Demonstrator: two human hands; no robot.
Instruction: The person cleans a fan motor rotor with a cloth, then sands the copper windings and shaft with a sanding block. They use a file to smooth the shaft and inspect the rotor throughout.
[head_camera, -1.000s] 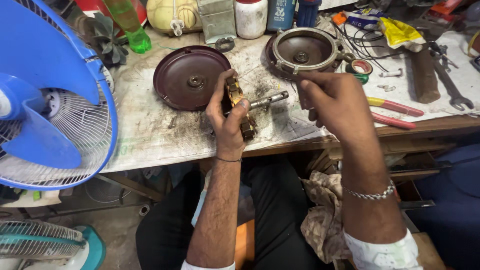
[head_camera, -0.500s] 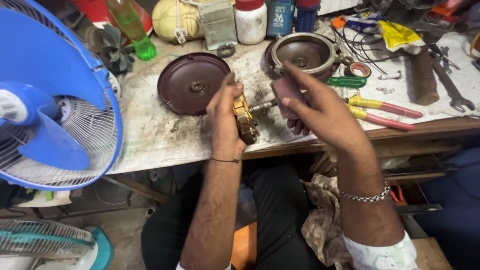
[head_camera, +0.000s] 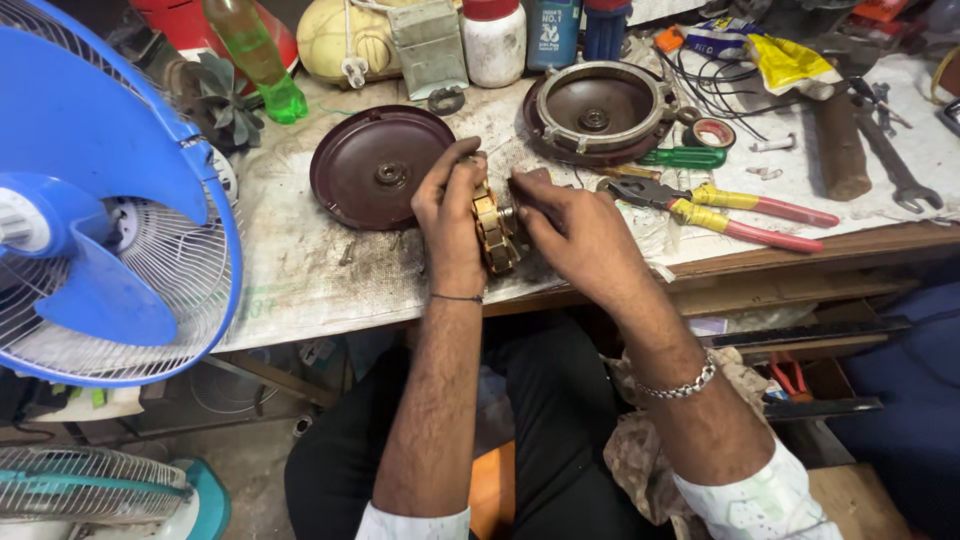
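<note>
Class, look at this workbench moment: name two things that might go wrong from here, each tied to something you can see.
1. The copper-wound motor core is held near the bench edge between the left hand and right hand; a slip might drop it.
2. The pliers lie close to the right hand, and a nudge might knock them off.

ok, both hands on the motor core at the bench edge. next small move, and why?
Probably keep the left hand clamped on the copper-wound core while the right hand works at its centre: the core is held on edge, the right fingertips already at its side.
</note>
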